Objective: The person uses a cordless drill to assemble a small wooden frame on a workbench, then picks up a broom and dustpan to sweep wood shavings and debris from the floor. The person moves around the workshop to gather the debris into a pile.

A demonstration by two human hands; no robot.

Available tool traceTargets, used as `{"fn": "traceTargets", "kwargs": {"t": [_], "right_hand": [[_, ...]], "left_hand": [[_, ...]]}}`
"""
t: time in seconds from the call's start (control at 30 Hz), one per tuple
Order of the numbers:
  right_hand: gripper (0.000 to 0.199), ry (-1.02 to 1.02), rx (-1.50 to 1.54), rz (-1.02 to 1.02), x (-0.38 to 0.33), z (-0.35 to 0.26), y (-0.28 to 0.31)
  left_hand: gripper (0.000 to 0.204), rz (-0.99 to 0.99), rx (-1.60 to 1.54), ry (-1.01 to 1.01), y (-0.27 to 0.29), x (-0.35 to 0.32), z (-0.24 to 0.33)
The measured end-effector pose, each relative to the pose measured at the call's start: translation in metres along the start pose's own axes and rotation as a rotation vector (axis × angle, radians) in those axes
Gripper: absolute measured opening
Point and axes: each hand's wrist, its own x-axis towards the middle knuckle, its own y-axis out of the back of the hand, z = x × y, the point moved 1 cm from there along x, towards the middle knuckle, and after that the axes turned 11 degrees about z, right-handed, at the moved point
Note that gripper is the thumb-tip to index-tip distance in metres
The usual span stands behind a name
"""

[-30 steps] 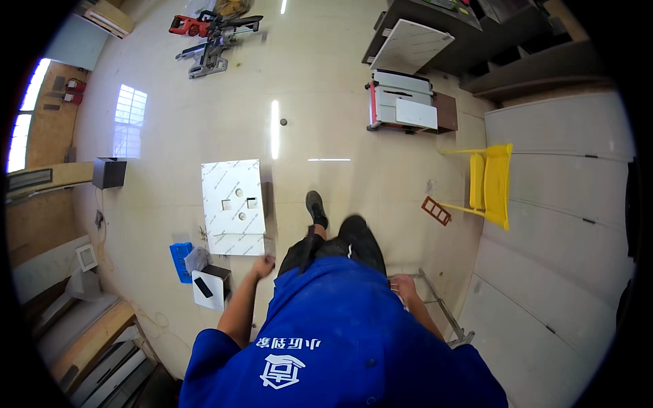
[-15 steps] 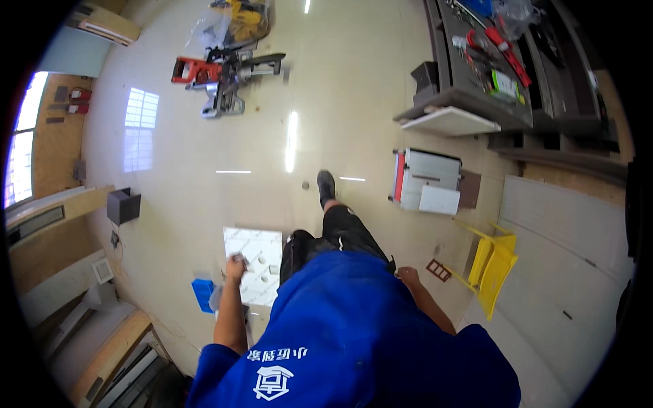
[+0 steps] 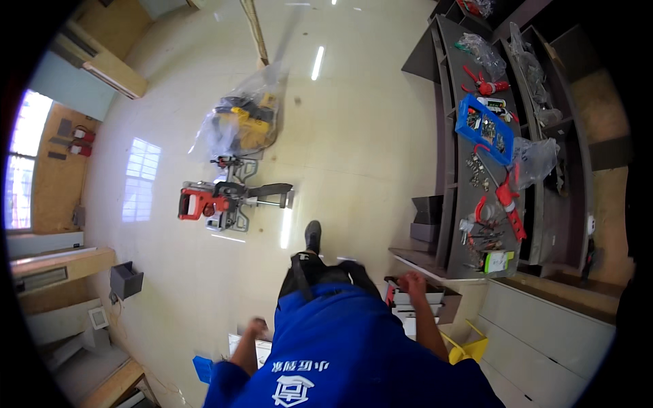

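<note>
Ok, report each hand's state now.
Bare left hand: loosely curled; whether it holds anything cannot be told.
Bare right hand: loosely curled; its contents, if any, cannot be told.

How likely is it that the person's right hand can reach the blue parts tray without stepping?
Probably not: the blue parts tray lies well ahead of the right hand, farther along the dark grey cabinet, though its open top looks unobstructed.

Daylight fills the window (image 3: pixel 19 194) at left; glare streaks the shiny floor (image 3: pixel 354 136); the left hand (image 3: pixel 256 327) looks slightly blurred; the view's edges bend and blacken.
</note>
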Motion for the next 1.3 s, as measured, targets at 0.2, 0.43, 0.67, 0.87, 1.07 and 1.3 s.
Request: {"fn": "traceTargets", "kwargs": {"t": [0.2,0.43,0.67,0.87,1.07,1.3], "right_hand": [[0.034,0.028,-0.621,-0.137,0.064,0.099,0.088],[0.032,-0.077,-0.69,-0.115,0.234,-0.127,-0.058],[0.027,-0.052,0.076,-0.112,0.594,-0.538,-0.165],[0.016,0.354,0.194,-0.031,0.683,-1.007,-0.324],[0.043,-0.065,0.177,0.02,0.858,-0.949,-0.368],[0.041,-0.051,-0.672,-0.238,0.886,-1.043,-0.523]], "left_hand": [[0.021,0.806,-0.954,0.523,0.397,0.257,-0.103],[0.012,1.113,-1.27,0.243,0.838,0.432,-0.095],[0.026,0.083,-0.061,0.198,0.711,0.55,-0.103],[0.035,0.095,-1.029,1.049,0.793,0.627,-0.104],[0.038,0.009,-0.581,0.702,1.031,0.849,-0.262],[0.026,1.374,-1.048,0.223,1.695,0.995,-0.401]]}}
